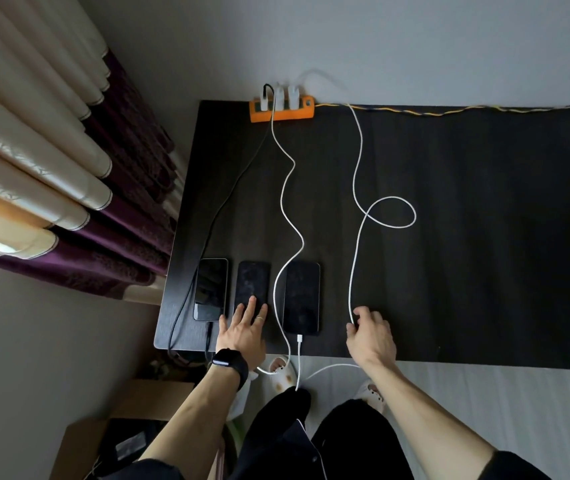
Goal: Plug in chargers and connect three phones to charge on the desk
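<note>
Three phones in a row near the front edge of the dark counter (449, 271), two hands down beside them.

Left hand (243, 327) flat and spread wide on the near end of the middle phone (252, 289), gripping nothing. Right hand (371, 336) just right of the right phone (301, 296), fingers pinched shut on the looped white cable (358, 244). Left phone (210, 289) and right phone each with a plug in the near end; no plug to be seen in the middle phone, its near end hidden under the hand. Orange power strip (281, 110) at the back edge, far behind the phones, with three chargers (280, 93) in it. Lots of bare counter right of the phones; little room left of them, by the side edge. End of the looped white cable dropped below the front edge, hard to make out.
</note>
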`<state>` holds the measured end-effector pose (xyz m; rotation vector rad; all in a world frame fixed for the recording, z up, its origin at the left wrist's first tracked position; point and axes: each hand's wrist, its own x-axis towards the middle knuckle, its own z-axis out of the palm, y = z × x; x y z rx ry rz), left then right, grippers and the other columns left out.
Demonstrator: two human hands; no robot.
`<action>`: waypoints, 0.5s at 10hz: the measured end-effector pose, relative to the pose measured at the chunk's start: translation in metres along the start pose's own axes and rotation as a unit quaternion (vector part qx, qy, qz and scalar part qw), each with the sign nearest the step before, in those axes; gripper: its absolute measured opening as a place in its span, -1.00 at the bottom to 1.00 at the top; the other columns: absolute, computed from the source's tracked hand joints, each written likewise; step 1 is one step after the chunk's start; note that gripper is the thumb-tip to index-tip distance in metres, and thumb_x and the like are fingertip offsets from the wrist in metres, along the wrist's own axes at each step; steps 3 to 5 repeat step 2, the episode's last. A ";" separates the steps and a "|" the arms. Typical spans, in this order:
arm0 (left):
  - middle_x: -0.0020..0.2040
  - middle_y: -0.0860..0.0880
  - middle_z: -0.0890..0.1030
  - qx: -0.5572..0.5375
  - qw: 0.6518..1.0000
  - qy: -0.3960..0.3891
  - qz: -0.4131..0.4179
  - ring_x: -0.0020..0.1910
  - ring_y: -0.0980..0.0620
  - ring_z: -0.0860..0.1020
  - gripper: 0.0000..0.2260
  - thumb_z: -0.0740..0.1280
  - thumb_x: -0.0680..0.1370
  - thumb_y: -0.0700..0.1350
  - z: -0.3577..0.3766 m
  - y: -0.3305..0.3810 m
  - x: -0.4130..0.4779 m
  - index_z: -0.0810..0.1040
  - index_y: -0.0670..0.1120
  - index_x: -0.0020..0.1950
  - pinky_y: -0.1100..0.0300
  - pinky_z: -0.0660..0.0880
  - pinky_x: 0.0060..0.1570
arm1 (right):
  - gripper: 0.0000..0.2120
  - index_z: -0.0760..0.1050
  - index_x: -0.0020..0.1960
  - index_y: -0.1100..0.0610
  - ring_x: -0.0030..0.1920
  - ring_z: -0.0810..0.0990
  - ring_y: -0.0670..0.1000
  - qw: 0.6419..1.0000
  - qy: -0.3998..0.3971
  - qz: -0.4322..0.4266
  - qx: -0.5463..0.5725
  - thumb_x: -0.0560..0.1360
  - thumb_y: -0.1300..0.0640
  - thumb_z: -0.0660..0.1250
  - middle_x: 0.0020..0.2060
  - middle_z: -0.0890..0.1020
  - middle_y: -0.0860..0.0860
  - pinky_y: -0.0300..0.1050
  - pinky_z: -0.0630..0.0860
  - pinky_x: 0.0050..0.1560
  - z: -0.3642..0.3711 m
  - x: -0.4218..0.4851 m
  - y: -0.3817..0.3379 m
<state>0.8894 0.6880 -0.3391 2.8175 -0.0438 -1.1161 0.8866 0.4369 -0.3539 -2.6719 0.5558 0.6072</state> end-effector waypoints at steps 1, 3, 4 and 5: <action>0.64 -0.02 -0.03 -0.064 0.997 0.034 -0.039 0.60 -0.07 -0.03 -0.43 0.16 0.60 -0.04 -0.003 0.014 -0.004 0.09 0.05 0.61 -0.15 0.00 0.54 | -0.62 0.40 0.36 -0.04 0.25 0.45 0.08 1.000 -0.018 -0.019 0.014 0.56 -0.06 0.31 0.22 0.52 0.01 -0.01 0.52 0.00 -0.010 -0.001 0.012; 0.60 -0.08 0.13 -0.088 0.989 0.102 -0.055 0.57 -0.12 0.12 -0.46 0.17 0.58 -0.04 -0.004 0.039 -0.003 0.18 0.02 0.58 -0.12 0.11 0.51 | -0.56 0.40 0.39 -0.04 0.28 0.46 0.07 0.997 -0.027 -0.067 0.033 0.54 -0.09 0.33 0.28 0.52 0.00 0.01 0.53 0.14 -0.020 0.007 0.038; 0.60 -0.08 0.13 -0.088 0.989 0.102 -0.055 0.57 -0.12 0.12 -0.46 0.17 0.58 -0.04 -0.004 0.039 -0.003 0.18 0.02 0.58 -0.12 0.11 0.51 | -0.56 0.40 0.39 -0.04 0.28 0.46 0.07 0.997 -0.027 -0.067 0.033 0.54 -0.09 0.33 0.28 0.52 0.00 0.01 0.53 0.14 -0.020 0.007 0.038; 0.60 -0.08 0.13 -0.088 0.989 0.102 -0.055 0.57 -0.12 0.12 -0.46 0.17 0.58 -0.04 -0.004 0.039 -0.003 0.18 0.02 0.58 -0.12 0.11 0.51 | -0.56 0.40 0.39 -0.04 0.28 0.46 0.07 0.997 -0.027 -0.067 0.033 0.54 -0.09 0.33 0.28 0.52 0.00 0.01 0.53 0.14 -0.020 0.007 0.038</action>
